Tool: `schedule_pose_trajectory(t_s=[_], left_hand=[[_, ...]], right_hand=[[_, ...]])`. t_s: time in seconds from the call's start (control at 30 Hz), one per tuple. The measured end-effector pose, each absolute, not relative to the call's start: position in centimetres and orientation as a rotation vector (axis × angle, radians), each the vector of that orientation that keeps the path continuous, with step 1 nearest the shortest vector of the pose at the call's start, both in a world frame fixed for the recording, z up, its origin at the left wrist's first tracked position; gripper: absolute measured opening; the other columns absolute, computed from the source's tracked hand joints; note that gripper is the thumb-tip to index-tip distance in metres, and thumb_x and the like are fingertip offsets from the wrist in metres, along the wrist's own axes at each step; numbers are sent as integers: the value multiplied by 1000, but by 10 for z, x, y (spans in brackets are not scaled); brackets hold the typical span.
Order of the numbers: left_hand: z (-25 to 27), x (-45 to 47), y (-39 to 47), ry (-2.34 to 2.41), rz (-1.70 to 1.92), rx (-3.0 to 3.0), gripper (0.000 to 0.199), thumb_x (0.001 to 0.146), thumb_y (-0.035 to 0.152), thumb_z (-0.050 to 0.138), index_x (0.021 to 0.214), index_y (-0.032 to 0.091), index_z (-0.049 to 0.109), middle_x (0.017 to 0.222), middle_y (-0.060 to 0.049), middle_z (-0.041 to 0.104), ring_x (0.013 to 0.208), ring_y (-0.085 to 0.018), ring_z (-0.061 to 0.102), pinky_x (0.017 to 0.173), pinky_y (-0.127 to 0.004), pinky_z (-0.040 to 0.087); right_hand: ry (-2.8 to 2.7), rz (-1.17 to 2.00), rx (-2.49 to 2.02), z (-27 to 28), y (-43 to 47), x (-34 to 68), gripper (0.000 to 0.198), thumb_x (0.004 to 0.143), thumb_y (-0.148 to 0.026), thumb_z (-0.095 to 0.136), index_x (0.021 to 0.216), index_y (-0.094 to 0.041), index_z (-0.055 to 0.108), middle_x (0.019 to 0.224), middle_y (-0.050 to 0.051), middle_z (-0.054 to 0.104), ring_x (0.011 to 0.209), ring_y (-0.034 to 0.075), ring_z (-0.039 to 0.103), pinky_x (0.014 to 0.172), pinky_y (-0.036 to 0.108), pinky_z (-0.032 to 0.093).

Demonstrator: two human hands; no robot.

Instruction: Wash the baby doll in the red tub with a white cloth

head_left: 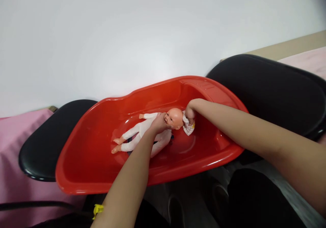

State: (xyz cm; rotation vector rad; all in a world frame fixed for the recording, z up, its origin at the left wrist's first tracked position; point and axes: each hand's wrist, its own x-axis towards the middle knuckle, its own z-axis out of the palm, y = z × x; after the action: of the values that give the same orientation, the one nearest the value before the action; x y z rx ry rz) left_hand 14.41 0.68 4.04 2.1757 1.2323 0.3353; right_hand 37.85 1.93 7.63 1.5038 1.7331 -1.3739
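Observation:
A baby doll (146,125) with a bald head and white clothing on its body and limbs lies on its back in a red baby bathtub (84,156). Its head points right and its feet point left. My left hand (160,122) grips the doll around the neck and chin, with some fingers hidden. Bunched in my right hand (189,114) is a white cloth (188,128) with a yellow patch. The cloth is beside the crown of the doll's head; I cannot tell whether they touch.
The tub rests between two black padded seats, one at the left (40,146) and one at the right (270,88). A white wall (127,34) rises behind. Pink fabric (17,153) hangs at the left. A black cable (38,205) crosses the lower left.

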Motion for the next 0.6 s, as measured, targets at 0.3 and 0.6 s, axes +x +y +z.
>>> schedule_pose_trajectory(t_s=[0.3, 0.6], left_hand=[[44, 145, 5, 1187, 349, 2231, 55, 60, 27, 91, 106, 19, 61, 106, -4, 58, 96, -22, 57, 79, -31, 50], [41, 145, 5, 1167, 424, 2010, 62, 61, 18, 90, 114, 17, 59, 112, -6, 67, 96, -21, 63, 80, -30, 51]], right_hand=[[1869, -1343, 1673, 70, 32, 393, 27, 69, -24, 81, 92, -13, 74, 87, 9, 73, 94, 32, 70, 85, 45, 59], [1719, -1419, 1404, 65, 27, 388, 28, 61, -15, 78, 89, -12, 78, 87, 5, 76, 77, 18, 70, 77, 30, 59]])
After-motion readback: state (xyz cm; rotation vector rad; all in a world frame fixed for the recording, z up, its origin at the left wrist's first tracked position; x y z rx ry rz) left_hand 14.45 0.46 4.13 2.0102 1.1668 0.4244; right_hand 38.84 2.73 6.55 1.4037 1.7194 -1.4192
